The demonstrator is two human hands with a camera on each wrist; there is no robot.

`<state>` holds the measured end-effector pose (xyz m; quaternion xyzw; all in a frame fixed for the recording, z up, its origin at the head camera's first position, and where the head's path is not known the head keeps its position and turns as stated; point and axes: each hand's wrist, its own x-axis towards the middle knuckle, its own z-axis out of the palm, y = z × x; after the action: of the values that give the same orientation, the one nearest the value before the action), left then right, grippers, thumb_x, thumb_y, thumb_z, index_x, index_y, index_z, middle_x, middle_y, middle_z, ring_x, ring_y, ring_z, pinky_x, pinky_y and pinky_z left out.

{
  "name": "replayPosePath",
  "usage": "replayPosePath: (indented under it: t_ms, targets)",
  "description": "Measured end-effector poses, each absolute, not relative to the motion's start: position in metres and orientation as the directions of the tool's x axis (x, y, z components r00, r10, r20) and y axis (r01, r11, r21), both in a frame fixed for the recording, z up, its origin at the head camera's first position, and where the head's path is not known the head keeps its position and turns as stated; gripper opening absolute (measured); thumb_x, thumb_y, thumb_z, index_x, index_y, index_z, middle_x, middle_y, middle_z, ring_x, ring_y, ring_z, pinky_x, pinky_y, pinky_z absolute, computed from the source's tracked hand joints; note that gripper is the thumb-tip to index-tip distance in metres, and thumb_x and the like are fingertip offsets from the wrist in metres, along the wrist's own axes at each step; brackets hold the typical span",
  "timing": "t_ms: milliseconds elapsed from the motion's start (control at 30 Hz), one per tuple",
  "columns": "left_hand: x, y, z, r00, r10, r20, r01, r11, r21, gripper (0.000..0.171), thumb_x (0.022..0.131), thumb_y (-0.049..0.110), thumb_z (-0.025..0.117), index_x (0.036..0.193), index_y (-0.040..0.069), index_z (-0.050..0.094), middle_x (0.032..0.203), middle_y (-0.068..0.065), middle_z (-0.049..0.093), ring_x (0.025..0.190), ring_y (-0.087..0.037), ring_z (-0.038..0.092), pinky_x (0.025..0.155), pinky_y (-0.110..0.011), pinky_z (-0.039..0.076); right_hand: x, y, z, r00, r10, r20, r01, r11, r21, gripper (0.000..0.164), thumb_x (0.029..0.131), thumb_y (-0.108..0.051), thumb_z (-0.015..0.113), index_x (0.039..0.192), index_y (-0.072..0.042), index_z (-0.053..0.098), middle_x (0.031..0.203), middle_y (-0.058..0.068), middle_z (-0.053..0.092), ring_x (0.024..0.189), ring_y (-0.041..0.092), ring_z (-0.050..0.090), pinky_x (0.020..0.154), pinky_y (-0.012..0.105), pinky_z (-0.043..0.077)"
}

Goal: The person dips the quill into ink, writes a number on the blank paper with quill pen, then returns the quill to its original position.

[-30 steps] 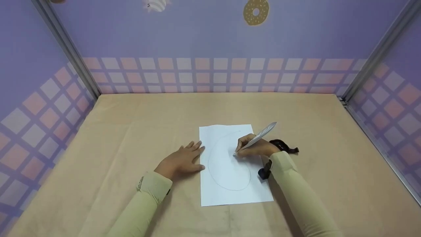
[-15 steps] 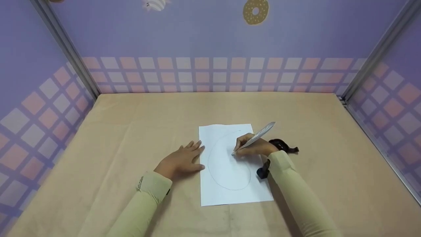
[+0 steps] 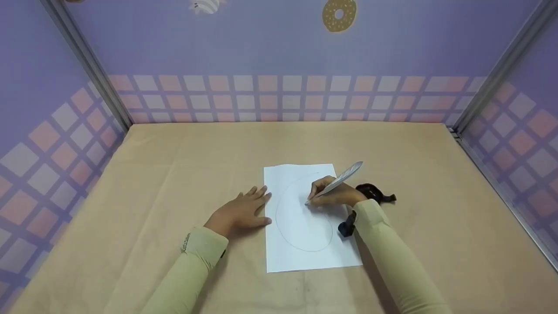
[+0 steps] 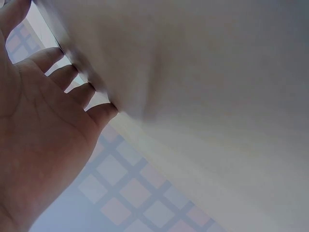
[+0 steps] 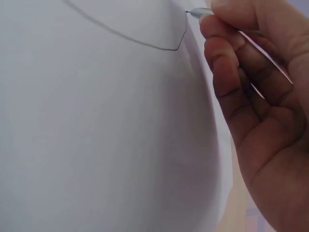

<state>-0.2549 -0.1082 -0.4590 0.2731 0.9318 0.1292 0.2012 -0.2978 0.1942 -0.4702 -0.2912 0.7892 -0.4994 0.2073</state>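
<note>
My right hand (image 3: 333,194) pinches a silver feather-shaped pen (image 3: 344,178) between thumb and fingers, its tip on a white sheet of paper (image 3: 296,261). A thin dark curve forms a large open loop on the sheet. In the right wrist view the pen tip (image 5: 194,12) stands at the end of a line (image 5: 120,35) that bends sharply just before it. My left hand (image 3: 239,214) lies with its fingers spread and fingertips at the paper's left edge. The left wrist view shows those fingers (image 4: 75,77) holding nothing.
A beige cloth (image 3: 196,152) covers the table under the paper. Black straps with a small camera (image 3: 347,229) show at my right wrist. Purple walls (image 3: 261,48) with pink and white checks stand behind and at both sides, with metal posts (image 3: 87,61) in the corners.
My right hand and the pen have slid slightly left, the tip moving over the paper inside the loop. The left hand has stayed in place.
</note>
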Motion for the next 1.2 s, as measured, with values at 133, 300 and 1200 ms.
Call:
replayPosePath:
  t_ms: [133,300,1200]
  targets:
    - [-0.2552,-0.1081,-0.4585,-0.769,0.567,-0.295,0.464,0.813,0.352,0.077,0.093,0.051,0.053,0.155,0.016,0.021,0.163,-0.004,0.009,0.15,-0.03,0.005,0.121,-0.053,0.008,-0.2983,0.1943,-0.4698,-0.746,-0.664,-0.051,-0.226,0.324,-0.919,0.012,0.08,0.002,0.072,0.087,0.01,0.066,0.078,0.004,0.07,0.064,0.003,0.053,0.061,0.016,0.041]
    - [-0.2558,-0.1076,-0.4576,-0.769,0.568,-0.294,0.467,0.813,0.349,0.078,0.093,0.051,0.053,0.155,0.016,0.021,0.163,-0.004,0.009,0.15,-0.03,0.005,0.121,-0.053,0.008,-0.2987,0.194,-0.4694,-0.748,-0.661,-0.06,-0.202,0.313,-0.928,0.014,0.08,0.0,0.074,0.087,0.01,0.067,0.081,0.008,0.071,0.064,0.004,0.055,0.061,0.016,0.042]
    - [-0.2516,-0.1082,-0.4573,-0.779,0.567,-0.266,0.457,0.805,0.377,0.076,0.093,0.048,0.055,0.154,0.015,0.024,0.162,-0.004,0.012,0.15,-0.029,0.007,0.12,-0.053,0.01,-0.2981,0.1921,-0.4731,-0.754,-0.656,-0.031,-0.241,0.32,-0.916,0.007,0.077,0.0,0.071,0.084,-0.001,0.07,0.073,-0.006,0.068,0.063,0.004,0.05,0.06,0.017,0.039]
